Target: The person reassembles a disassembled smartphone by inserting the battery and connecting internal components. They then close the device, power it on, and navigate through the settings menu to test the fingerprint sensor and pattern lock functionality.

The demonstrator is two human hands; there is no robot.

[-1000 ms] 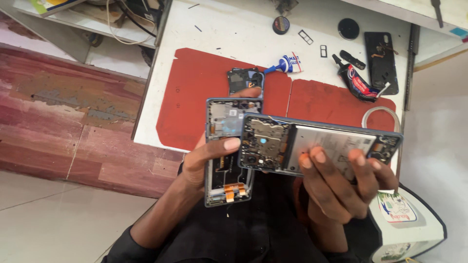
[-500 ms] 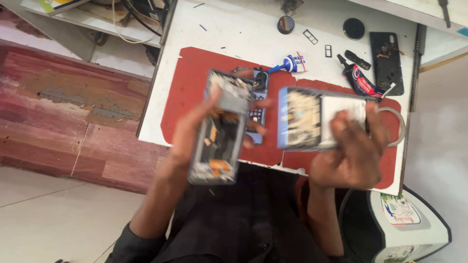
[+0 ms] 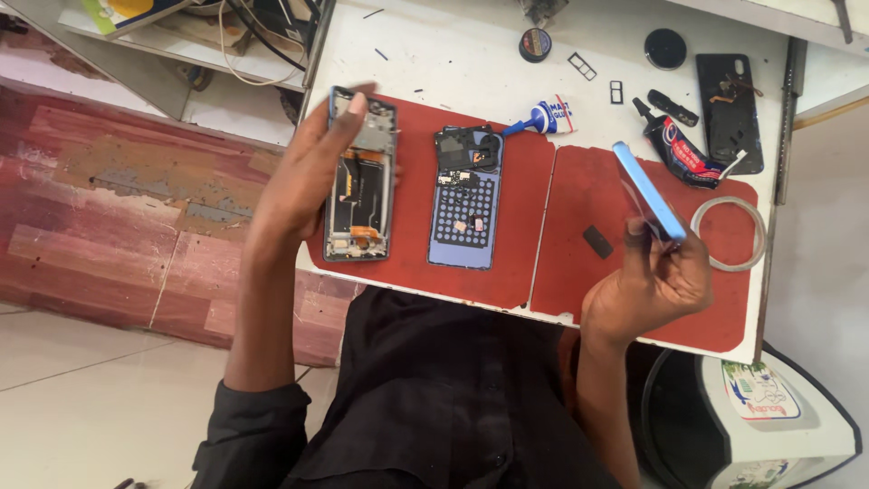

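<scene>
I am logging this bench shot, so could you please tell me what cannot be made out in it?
Head view only:
- The opened phone frame: its left edge is covered by the left hand.
- The blue back cover: held edge-on by the right hand, so neither face shows.
- The small parts on the perforated blue panel: too small to identify.
- The tool at the top: cut off by the picture's edge.
</scene>
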